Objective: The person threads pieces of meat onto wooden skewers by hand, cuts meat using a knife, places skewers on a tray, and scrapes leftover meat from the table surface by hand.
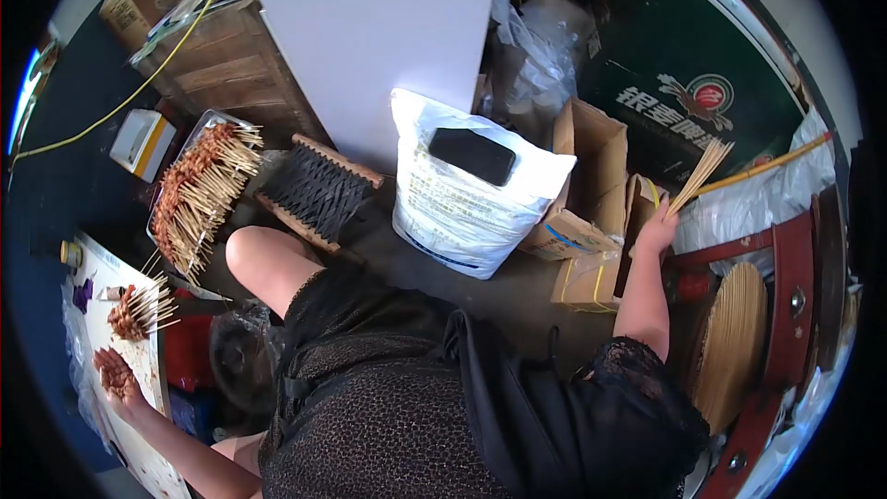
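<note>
My left hand (127,403) is at the left, over the white board (146,360), with its fingers closed around a clump of reddish meat pieces (115,371). Just beyond it on the board lies a small pile of meat skewers (137,310), their sticks pointing right. Far to the right, my raised right hand (654,231) grips a bundle of thin bamboo sticks (699,177), which fan out above the fist. A round bundle of many more sticks (733,346) stands below that arm.
A tray heaped with meat skewers (208,189) sits beside a woven stool (319,192). A white plastic bag (480,203) with a black phone (472,156) on it stands in the middle. Cardboard boxes (591,166) and a dark green panel (702,65) are at the right.
</note>
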`<state>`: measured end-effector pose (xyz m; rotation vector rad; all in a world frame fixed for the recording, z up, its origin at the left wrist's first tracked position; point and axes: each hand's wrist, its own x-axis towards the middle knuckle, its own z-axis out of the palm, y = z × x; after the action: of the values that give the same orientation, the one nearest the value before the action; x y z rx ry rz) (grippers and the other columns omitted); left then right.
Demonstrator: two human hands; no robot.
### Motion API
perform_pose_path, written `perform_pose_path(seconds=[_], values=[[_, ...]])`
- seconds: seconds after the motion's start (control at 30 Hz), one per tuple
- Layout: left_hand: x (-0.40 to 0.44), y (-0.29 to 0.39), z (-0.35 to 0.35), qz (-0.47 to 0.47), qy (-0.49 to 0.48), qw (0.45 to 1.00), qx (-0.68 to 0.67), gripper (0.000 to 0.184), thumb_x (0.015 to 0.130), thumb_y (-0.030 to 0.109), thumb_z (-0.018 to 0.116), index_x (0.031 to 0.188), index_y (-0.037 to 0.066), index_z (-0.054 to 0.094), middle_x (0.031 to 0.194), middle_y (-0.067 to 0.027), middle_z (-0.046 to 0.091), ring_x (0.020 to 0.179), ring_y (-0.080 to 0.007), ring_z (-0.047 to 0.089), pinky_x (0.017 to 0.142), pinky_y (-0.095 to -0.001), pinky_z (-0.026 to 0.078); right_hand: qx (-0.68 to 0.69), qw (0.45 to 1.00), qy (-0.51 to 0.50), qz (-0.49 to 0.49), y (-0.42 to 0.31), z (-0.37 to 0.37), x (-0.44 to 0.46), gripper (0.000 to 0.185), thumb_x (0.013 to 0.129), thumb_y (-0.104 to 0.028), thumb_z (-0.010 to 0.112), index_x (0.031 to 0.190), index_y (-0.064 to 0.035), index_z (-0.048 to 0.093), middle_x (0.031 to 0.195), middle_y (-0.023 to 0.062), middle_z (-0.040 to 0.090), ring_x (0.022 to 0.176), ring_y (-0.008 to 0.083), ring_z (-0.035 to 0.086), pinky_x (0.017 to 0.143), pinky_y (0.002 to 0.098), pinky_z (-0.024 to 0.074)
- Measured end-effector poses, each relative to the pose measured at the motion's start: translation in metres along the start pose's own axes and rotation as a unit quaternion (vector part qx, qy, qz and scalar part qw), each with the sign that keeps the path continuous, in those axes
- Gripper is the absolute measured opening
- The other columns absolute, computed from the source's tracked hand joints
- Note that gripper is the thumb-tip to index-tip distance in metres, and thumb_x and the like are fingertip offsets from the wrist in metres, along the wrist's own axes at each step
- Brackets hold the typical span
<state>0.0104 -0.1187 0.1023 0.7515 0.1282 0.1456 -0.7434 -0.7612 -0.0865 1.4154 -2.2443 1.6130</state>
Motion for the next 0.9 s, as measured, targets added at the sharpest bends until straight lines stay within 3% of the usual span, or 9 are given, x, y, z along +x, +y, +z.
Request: perform_pose_path(seconds=[0.13, 0.2, 0.3, 0.37, 0.4, 0.57, 0.63, 0.73, 0.9], values=[[-0.007, -0.011, 0.018, 0.017, 0.017, 0.999, 0.030, 0.034, 0.092, -0.001, 0.031, 0.122, -0.008, 0.046, 0.130, -0.0222, 0.048, 0.122, -0.0357, 0.045, 0.106, -0.0515, 0.035, -0.055, 0.998, -0.012, 0.041, 0.077, -0.027, -0.022, 0.048, 0.090, -0.044, 0.052, 0.082, 0.0029, 0.059, 0.073, 0.0221, 0.060, 0.067, 0.0354, 0.058, 0.065, 0.0422, 0.0449], [0.001, -0.014, 0.019, -0.003, 0.002, 1.000, 0.019, 0.033, 0.093, -0.001, 0.030, 0.120, -0.008, 0.048, 0.129, -0.0220, 0.049, 0.121, -0.0353, 0.046, 0.105, -0.0515, 0.034, -0.119, 0.984, -0.116, 0.071, 0.091, -0.032, -0.035, 0.048, 0.089, -0.043, 0.053, 0.079, 0.0028, 0.059, 0.073, 0.0234, 0.061, 0.071, 0.0385, 0.059, 0.067, 0.0437, 0.0463], [-0.002, -0.026, 0.025, -0.032, -0.014, 0.999, 0.004, 0.033, 0.093, -0.001, 0.030, 0.119, -0.007, 0.049, 0.128, -0.0221, 0.050, 0.121, -0.0351, 0.047, 0.105, -0.0510, 0.035, -0.221, 0.956, -0.194, 0.000, 0.120, -0.016, -0.048, 0.052, 0.088, -0.048, 0.050, 0.078, 0.0026, 0.059, 0.078, 0.0262, 0.061, 0.077, 0.0429, 0.059, 0.071, 0.0483, 0.0463], [0.014, -0.022, 0.007, -0.079, -0.063, 0.995, -0.025, 0.034, 0.093, -0.001, 0.030, 0.121, -0.006, 0.049, 0.127, -0.0225, 0.051, 0.121, -0.0346, 0.047, 0.106, -0.0502, 0.034, -0.305, 0.902, -0.304, 0.041, 0.154, 0.001, -0.047, 0.053, 0.090, -0.048, 0.045, 0.092, 0.0031, 0.061, 0.090, 0.0273, 0.063, 0.087, 0.0435, 0.059, 0.078, 0.0479, 0.0457], [-0.004, -0.023, 0.016, -0.055, -0.041, 0.998, -0.008, 0.034, 0.093, -0.002, 0.031, 0.122, -0.006, 0.049, 0.128, -0.0220, 0.051, 0.121, -0.0342, 0.047, 0.106, -0.0501, 0.034, -0.098, 0.924, -0.296, 0.221, 0.218, 0.026, -0.048, 0.044, 0.092, -0.035, 0.042, 0.094, 0.0039, 0.062, 0.090, 0.0275, 0.063, 0.088, 0.0432, 0.060, 0.078, 0.0486, 0.0461], [0.018, -0.013, -0.028, -0.063, -0.033, 0.997, -0.042, 0.031, 0.093, -0.002, 0.036, 0.121, -0.006, 0.049, 0.128, -0.0201, 0.051, 0.120, -0.0313, 0.049, 0.106, -0.0459, 0.036, -0.157, 0.927, -0.295, 0.172, 0.193, -0.016, -0.045, 0.042, 0.091, -0.034, 0.043, 0.095, 0.0041, 0.062, 0.091, 0.0268, 0.063, 0.088, 0.0418, 0.060, 0.078, 0.0473, 0.0463], [0.043, -0.006, -0.082, -0.192, -0.321, 0.923, -0.091, 0.026, 0.092, -0.003, 0.040, 0.112, -0.005, 0.055, 0.121, -0.0219, 0.056, 0.117, -0.0305, 0.051, 0.104, -0.0448, 0.038, -0.168, 0.927, -0.312, 0.120, 0.165, 0.007, -0.029, 0.041, 0.091, -0.033, 0.044, 0.095, 0.0042, 0.062, 0.092, 0.0264, 0.063, 0.088, 0.0410, 0.060, 0.078, 0.0467, 0.0464], [-0.004, -0.016, -0.067, -0.066, -0.056, 0.994, -0.071, 0.029, 0.091, -0.001, 0.041, 0.119, -0.002, 0.052, 0.124, -0.0189, 0.055, 0.118, -0.0303, 0.051, 0.102, -0.0460, 0.042, -0.143, 0.936, -0.320, 0.030, 0.092, 0.078, 0.000, 0.040, 0.091, -0.032, 0.045, 0.095, 0.0043, 0.062, 0.092, 0.0258, 0.063, 0.089, 0.0399, 0.060, 0.079, 0.0457, 0.0466], [-0.026, -0.028, -0.083, -0.025, -0.009, 0.996, -0.083, 0.033, 0.092, 0.002, 0.040, 0.124, 0.002, 0.049, 0.123, -0.0155, 0.055, 0.113, -0.0279, 0.055, 0.098, -0.0436, 0.046, -0.144, 0.953, -0.262, -0.042, 0.014, 0.073, 0.044, 0.038, 0.090, -0.030, 0.048, 0.096, 0.0046, 0.063, 0.093, 0.0249, 0.063, 0.089, 0.0381, 0.060, 0.079, 0.0440, 0.0469]])
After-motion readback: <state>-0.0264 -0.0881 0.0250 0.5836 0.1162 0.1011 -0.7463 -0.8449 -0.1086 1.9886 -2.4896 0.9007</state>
